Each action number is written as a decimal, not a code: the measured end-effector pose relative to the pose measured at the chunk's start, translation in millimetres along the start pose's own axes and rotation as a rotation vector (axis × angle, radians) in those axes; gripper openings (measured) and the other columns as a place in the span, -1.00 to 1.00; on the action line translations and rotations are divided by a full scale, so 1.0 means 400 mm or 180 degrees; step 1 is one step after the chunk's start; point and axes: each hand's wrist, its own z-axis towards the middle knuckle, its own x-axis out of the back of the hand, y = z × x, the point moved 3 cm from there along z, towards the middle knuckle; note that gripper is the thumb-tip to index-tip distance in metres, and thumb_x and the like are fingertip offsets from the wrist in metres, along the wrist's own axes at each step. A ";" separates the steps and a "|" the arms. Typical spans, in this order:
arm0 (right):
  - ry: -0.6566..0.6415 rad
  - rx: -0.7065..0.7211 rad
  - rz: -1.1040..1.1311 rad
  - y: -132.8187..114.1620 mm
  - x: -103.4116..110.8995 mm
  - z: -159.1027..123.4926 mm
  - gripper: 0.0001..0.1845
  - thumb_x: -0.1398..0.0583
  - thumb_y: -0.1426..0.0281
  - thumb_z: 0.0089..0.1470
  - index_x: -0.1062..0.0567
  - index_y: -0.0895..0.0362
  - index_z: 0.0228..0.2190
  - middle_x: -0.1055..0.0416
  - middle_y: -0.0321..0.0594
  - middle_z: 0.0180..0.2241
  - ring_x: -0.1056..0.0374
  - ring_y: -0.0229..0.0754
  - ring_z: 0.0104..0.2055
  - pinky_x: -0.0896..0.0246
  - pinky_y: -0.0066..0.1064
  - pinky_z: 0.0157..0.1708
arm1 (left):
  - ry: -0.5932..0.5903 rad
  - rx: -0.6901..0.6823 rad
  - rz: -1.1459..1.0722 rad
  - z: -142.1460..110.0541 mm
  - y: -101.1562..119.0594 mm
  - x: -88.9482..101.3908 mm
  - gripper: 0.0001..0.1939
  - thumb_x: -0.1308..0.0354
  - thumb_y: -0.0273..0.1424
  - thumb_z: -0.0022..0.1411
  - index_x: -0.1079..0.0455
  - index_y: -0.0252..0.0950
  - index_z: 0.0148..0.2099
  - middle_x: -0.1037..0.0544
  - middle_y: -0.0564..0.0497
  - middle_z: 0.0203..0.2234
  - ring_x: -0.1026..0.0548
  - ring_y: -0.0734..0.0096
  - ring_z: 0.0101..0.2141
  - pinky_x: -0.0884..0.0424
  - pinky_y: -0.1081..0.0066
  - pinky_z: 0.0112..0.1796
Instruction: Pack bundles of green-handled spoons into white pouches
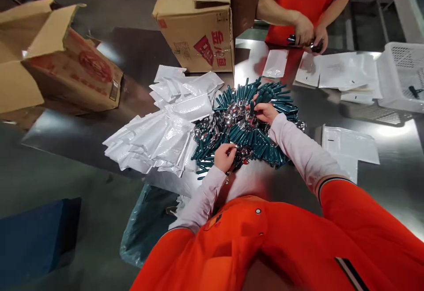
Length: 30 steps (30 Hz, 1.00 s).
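A large heap of spoons (243, 135) with dark green handles and shiny metal bowls lies on the table in front of me. At its near edge my left hand (224, 156) is closed in a pinch, with a shiny bit of metal at the fingertips; most of what it holds is hidden. Over the far right part of the heap, my right hand (265, 112) has its fingers closed round green-handled spoons. Left of the heap, white plastic packets (165, 134) lie piled and overlapping, touching the spoons.
A cardboard box (202, 39) stands behind the packets, an open carton (76, 68) at left. Across the metal table (308, 145) a co-worker's hands (306, 32) hold dark-handled cutlery. White packets (344, 72) and a white basket (402, 68) are at right. A lined bin (145, 224) stands below.
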 end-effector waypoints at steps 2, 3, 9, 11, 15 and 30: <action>0.0014 0.0050 0.0084 -0.009 -0.003 -0.010 -0.64 -0.13 0.29 -0.32 -0.34 0.04 -0.34 -0.24 -0.28 -0.48 -0.33 -0.03 -0.28 -0.37 -0.10 -0.17 | 0.0199 -0.0122 -0.0048 0.073 0.037 0.001 -0.84 -0.25 -0.42 0.25 -0.55 -0.27 -0.10 -0.62 -0.06 -0.27 -0.55 0.38 -0.32 -0.53 0.35 -0.20; -0.0010 0.0118 0.0062 -0.013 -0.007 -0.016 -0.65 -0.14 0.29 -0.32 -0.31 0.04 -0.35 -0.23 -0.29 -0.47 -0.32 -0.06 -0.30 -0.36 -0.12 -0.18 | 0.0309 -0.0192 -0.0116 0.114 0.057 -0.002 -0.76 -0.27 -0.39 0.24 -0.52 -0.28 -0.03 -0.61 -0.07 -0.24 -0.54 0.40 -0.35 -0.53 0.35 -0.20; -0.0274 0.0404 -0.0391 -0.018 -0.045 -0.047 -0.66 -0.21 0.21 -0.31 -0.26 0.03 -0.41 -0.25 -0.32 -0.44 -0.26 -0.13 -0.33 -0.32 -0.17 -0.14 | 0.0472 -0.1039 -0.0327 0.272 0.170 -0.045 -0.71 -0.25 -0.21 0.30 -0.51 -0.25 -0.01 -0.60 -0.08 -0.16 -0.57 0.34 -0.24 -0.53 0.29 -0.10; -0.0216 0.0497 -0.0493 -0.026 -0.042 -0.052 -0.69 -0.18 0.18 -0.26 -0.28 0.03 -0.41 -0.24 -0.30 -0.45 -0.26 -0.12 -0.31 -0.33 -0.15 -0.11 | 0.0394 -0.1269 -0.0177 0.256 0.175 -0.052 -0.80 -0.18 -0.24 0.36 -0.54 -0.24 -0.17 -0.61 -0.07 -0.23 -0.57 0.29 -0.15 -0.51 0.23 -0.01; 0.0097 0.0804 -0.0826 -0.081 0.004 -0.055 -0.76 -0.09 0.19 -0.07 -0.38 0.04 -0.36 -0.22 -0.25 -0.46 -0.26 -0.08 -0.30 -0.34 -0.05 -0.03 | 0.0079 -0.1342 0.0093 0.171 0.113 -0.056 -0.81 -0.14 -0.33 0.37 -0.57 -0.25 -0.22 -0.62 -0.12 -0.21 -0.58 0.29 -0.13 -0.52 0.24 0.01; 0.0891 0.0639 -0.0975 -0.050 -0.187 -0.307 -0.84 -0.18 0.30 -0.09 -0.40 0.00 -0.36 -0.41 -0.21 -0.35 -0.37 0.01 -0.16 -0.39 -0.04 -0.03 | -0.0175 -0.0964 -0.0166 0.102 0.236 -0.072 -0.26 -0.38 -0.44 0.04 -0.29 -0.35 0.27 -0.48 -0.24 0.14 -0.48 -0.01 0.12 -0.41 0.12 0.16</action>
